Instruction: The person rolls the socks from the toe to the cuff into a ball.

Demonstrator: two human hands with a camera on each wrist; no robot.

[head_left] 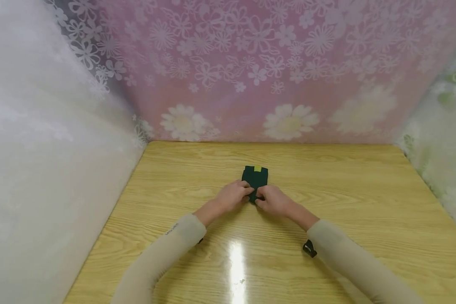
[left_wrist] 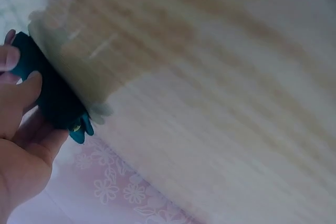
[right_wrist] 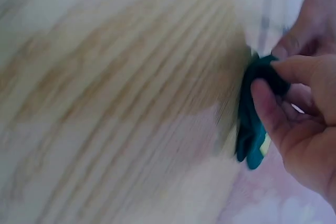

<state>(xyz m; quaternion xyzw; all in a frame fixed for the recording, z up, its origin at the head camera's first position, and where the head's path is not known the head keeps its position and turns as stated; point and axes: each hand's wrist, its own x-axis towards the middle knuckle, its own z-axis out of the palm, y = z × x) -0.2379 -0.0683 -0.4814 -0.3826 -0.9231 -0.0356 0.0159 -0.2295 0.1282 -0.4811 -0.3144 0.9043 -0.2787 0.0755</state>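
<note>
A folded dark green cloth [head_left: 255,177] lies on the wooden table, with a yellow patch [head_left: 257,168] at its far edge. My left hand [head_left: 232,196] holds its near left side; the left wrist view shows the thumb on top of the bundled green cloth [left_wrist: 52,90] and fingers beneath its side. At the near right end, my right hand [head_left: 275,201] pinches the fabric. In the right wrist view, thumb and index finger of the right hand [right_wrist: 310,135] grip a curled-over fold of the cloth [right_wrist: 249,116].
The wood-grain table [head_left: 327,181] meets a pink flowered backdrop [head_left: 228,97] at the back. Pale hangings stand along the left [head_left: 61,147] and right sides. Both forearms wear beige sleeves, and a black strap piece [head_left: 309,248] shows below the right sleeve.
</note>
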